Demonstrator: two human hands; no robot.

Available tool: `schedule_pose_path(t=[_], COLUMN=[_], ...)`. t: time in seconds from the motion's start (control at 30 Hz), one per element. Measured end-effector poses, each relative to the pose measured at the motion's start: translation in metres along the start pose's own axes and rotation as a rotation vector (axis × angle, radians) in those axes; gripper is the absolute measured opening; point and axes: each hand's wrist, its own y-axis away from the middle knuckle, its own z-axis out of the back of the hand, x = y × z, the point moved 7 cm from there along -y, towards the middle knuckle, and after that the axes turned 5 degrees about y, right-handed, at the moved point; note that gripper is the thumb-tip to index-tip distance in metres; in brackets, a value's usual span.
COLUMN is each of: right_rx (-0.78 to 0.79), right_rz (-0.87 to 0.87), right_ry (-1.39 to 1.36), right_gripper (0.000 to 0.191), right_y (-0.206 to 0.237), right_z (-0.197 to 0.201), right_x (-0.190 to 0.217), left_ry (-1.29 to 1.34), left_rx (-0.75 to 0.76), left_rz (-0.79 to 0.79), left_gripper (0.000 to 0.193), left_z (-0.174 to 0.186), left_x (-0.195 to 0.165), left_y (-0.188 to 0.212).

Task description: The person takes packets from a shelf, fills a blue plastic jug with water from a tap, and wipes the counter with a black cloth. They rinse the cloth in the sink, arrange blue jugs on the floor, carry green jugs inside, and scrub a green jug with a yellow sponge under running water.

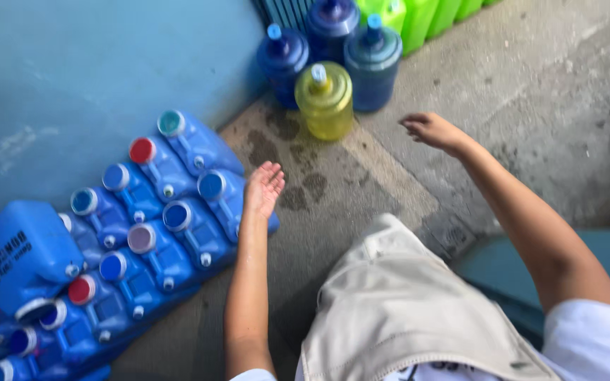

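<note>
The blue jerry can [229,200] nearest the left hand [264,188] lay on its side at the end of a packed row, its round blue cap facing up. The yellow round water jug [325,101] stood upright on the concrete floor, blue-capped, touching the dark blue jugs behind it.

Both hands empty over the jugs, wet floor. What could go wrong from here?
1. Dark wet patches on the concrete floor could be slippery underfoot.
2. The left hand hovers open over tightly packed blue jugs; fingers might get pinched between them.
3. The yellow bottle stands ahead of the open right hand; a careless reach might topple it.
</note>
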Motion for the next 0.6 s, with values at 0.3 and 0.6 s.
schedule_pose_path(t=[0.3, 0.6], right_rx=[-0.242, -0.354], right_rz=[-0.052, -0.073], right_ry=[-0.213, -0.246], right_gripper=[0.040, 0.057], right_y=[-0.101, -0.238], right_z=[0.191, 0.351], right_x=[-0.057, -0.081], left_ry=[0.063, 0.084], left_rx=[0.097, 0.094], left_rz=[-0.050, 0.017], left_gripper=[0.038, 0.041], left_z=[-0.128, -0.258], left_x=[-0.015, 0.015], left_y=[-0.207, -0.377])
